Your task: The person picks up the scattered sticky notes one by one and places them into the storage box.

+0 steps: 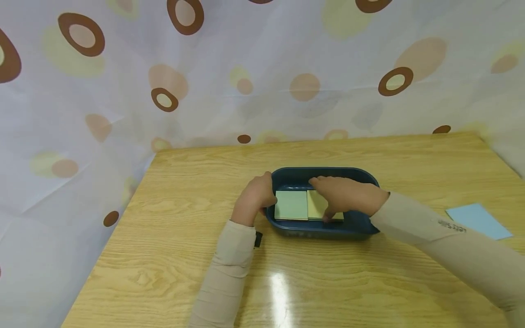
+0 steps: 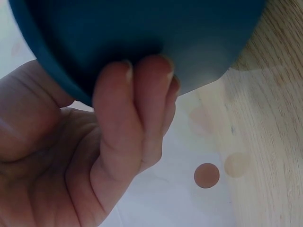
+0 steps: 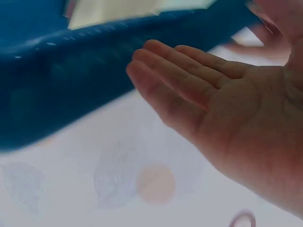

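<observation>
A dark blue oval tub [image 1: 324, 234] sits on the table, holding a stack of pale green square paper [image 1: 291, 205] and, to its right, a stack of yellow square paper [image 1: 314, 203]. My left hand [image 1: 255, 196] grips the tub's left end, thumb at the rim and fingers against the outer wall [image 2: 203, 42], as the left wrist view shows. Over the yellow stack reaches my right hand [image 1: 348, 196], partly covering it. Its fingers look straight in the right wrist view, and no paper is seen between them. Whether its thumb touches the stack, I cannot tell.
A light blue sheet of paper [image 1: 479, 220] lies on the wooden table [image 1: 184, 218] to the right, partly behind my right sleeve. A white curtain with brown and yellow spots [image 1: 270, 59] hangs along the table's far side and the left.
</observation>
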The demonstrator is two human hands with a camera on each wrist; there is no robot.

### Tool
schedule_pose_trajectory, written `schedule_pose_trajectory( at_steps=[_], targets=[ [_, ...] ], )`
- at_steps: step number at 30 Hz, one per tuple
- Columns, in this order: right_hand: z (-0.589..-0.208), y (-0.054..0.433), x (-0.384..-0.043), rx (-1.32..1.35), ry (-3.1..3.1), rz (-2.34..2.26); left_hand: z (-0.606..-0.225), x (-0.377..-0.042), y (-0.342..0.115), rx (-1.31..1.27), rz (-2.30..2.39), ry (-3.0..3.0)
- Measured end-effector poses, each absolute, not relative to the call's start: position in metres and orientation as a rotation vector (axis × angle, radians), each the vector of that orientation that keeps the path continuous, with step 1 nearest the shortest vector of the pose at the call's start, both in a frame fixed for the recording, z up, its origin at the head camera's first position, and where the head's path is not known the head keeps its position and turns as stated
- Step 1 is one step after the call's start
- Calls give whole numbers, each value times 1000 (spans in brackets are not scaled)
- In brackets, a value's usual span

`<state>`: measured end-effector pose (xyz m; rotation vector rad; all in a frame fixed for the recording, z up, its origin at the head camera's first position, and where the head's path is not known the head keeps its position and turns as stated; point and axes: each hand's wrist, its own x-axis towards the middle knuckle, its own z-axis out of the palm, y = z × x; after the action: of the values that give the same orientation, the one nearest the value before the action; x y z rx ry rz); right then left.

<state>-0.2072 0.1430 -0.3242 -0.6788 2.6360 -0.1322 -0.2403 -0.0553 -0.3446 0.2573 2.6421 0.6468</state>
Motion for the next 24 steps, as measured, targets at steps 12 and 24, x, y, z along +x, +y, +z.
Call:
schedule_pose_trajectory(
  at_steps=[12, 24],
  targets=[
    [-302, 242, -160, -618, 3056, -532, -343, -240, -58, 265, 627, 2647],
    [-352, 363, -152, -93, 3004, -334, -344, -239, -57, 266, 652, 2633]
  ],
)
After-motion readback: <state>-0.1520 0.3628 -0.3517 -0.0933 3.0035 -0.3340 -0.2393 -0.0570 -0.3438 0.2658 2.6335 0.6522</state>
